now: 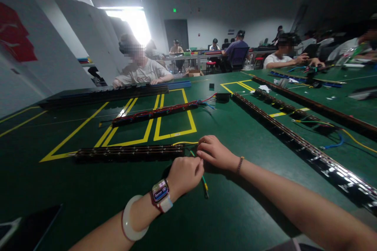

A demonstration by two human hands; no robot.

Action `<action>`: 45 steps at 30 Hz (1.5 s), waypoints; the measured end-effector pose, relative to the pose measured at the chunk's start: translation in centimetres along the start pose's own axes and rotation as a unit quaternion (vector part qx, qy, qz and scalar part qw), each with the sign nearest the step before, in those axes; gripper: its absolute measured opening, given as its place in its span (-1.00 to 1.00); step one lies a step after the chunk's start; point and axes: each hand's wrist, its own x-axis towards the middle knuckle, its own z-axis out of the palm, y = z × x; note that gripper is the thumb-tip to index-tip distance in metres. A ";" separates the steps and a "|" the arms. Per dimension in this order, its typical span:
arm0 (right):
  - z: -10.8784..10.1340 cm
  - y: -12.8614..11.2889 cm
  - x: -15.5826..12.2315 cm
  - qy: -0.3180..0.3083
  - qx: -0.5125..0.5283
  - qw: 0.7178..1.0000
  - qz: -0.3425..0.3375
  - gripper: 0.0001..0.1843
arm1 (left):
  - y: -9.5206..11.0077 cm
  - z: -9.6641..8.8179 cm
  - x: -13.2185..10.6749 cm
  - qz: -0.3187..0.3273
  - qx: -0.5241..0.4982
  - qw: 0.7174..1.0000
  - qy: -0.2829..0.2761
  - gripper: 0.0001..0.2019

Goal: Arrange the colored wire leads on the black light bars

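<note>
My left hand (186, 174), with a watch and a pale bangle on its wrist, is closed in a pinch at the right end of a long black strip (129, 153) with metal rails. A green-and-yellow wire (204, 183) shows above and below its fingertips and ends in a dark lug on the table side. My right hand (216, 153) meets it from the right, its fingers curled and its fingertips almost touching the left ones. A yellow wire (188, 142) runs from the strip toward the right fingers. What lies between the fingertips is hidden.
Yellow tape marks the green table (253, 208). Beyond lies a wired strip (156, 113) with red and blue leads, near a small black block (223, 97). Long railed strips (282, 137) stretch along the right. A co-worker (141, 68) sits across; others sit farther back.
</note>
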 end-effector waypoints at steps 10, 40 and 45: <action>1.2 1.0 1.9 -0.012 0.020 0.995 0.093 -0.30 | 0.6 0.5 -0.5 0.195 -0.025 0.970 0.142 -0.73; 1.0 0.1 0.5 0.066 -0.075 0.995 -0.010 -0.84 | 0.8 1.0 1.2 -0.246 -0.761 0.600 -0.020 -0.64; 0.1 -0.4 0.3 0.040 -0.157 0.982 -0.099 -0.74 | 0.8 1.4 1.3 -0.236 -0.846 0.475 0.045 -0.81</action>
